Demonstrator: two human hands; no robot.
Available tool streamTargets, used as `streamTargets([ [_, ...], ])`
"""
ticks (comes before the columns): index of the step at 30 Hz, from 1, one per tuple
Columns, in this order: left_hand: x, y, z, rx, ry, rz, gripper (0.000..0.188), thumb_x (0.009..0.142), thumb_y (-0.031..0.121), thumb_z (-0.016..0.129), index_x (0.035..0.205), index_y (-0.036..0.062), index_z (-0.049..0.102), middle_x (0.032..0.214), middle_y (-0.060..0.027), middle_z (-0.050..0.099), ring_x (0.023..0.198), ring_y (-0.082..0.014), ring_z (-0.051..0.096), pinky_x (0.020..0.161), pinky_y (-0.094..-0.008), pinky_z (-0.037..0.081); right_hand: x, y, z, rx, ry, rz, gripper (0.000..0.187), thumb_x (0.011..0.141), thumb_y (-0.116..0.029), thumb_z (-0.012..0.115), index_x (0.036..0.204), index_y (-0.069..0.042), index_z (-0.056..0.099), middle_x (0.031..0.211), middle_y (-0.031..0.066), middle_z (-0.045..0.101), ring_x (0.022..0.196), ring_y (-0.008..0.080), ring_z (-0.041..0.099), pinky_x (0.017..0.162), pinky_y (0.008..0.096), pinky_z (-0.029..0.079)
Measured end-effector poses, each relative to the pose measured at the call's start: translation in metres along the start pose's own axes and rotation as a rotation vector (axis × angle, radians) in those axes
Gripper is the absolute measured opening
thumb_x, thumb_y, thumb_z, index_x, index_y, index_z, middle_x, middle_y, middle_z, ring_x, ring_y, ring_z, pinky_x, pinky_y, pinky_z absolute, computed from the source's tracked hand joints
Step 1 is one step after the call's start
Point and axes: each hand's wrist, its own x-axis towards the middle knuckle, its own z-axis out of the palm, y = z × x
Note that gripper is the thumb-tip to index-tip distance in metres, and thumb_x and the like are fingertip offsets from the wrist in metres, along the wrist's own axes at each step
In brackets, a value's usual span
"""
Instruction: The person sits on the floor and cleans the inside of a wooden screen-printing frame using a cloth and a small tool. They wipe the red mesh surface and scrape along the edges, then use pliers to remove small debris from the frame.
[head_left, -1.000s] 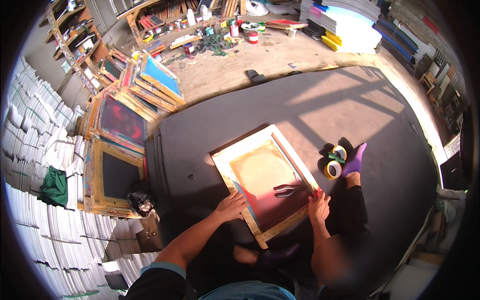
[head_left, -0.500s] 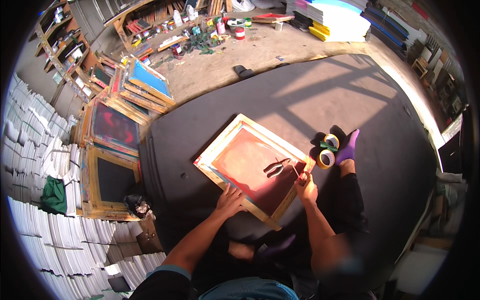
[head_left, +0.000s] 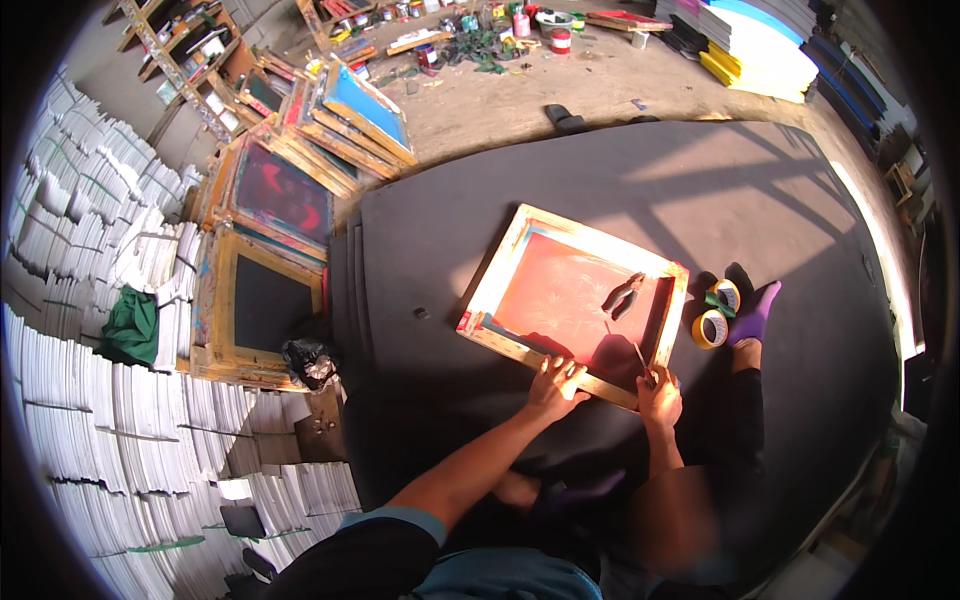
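A wooden screen-printing frame [head_left: 502, 258] with reddish mesh lies tilted on the black surface before me. My left hand [head_left: 556, 388] is closed over its near rail, fingers curled across the wood. At the near right corner my right hand [head_left: 660, 398] is closed around a thin rod-like tool [head_left: 640, 353], whose tip points over the mesh; its handle is mostly hidden in my fingers. Pliers [head_left: 622, 297] with dark handles rest on the mesh toward the right rail. Shadows of my hands fall on the mesh.
Two yellow tape rolls [head_left: 710, 329] sit right of the frame, beside my purple-socked foot [head_left: 757, 314]. More screen frames [head_left: 226, 320] lean at the left, next to stacked white bundles [head_left: 150, 410]. A black slipper [head_left: 564, 119] lies beyond the black padding [head_left: 450, 190].
The frame has turned clockwise, and the pliers on it have turned too. My left hand has slid along the near rail toward my right hand and now grips it. The view has shifted left.
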Motion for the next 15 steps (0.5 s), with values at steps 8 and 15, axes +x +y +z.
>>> streamTargets([
  [8,0.006,-0.109,-0.137,-0.116,0.301,-0.487,0.032,0.092,0.022,0.077,0.118,0.0044,0.070,0.115,-0.0181,0.070,0.111,-0.0394,0.066,0.098,-0.0490,0.052,-0.027,-0.009,0.027,0.016,-0.020,-0.213,0.035,0.097,-0.041,0.070,0.121,-0.015,0.071,0.112,0.0152,0.074,0.095,0.0415,0.075,0.081,0.0516,0.061],
  [15,-0.028,-0.174,-0.117,-0.708,0.344,-1.226,0.033,0.102,0.032,0.073,0.116,0.0022,0.078,0.091,-0.0079,0.078,0.072,-0.0195,0.074,0.063,-0.0358,0.060,-0.071,-0.135,0.065,0.114,-0.306,-0.426,0.029,0.103,-0.035,0.065,0.124,-0.015,0.070,0.111,0.0173,0.076,0.094,0.0411,0.074,0.084,0.0526,0.059],
])
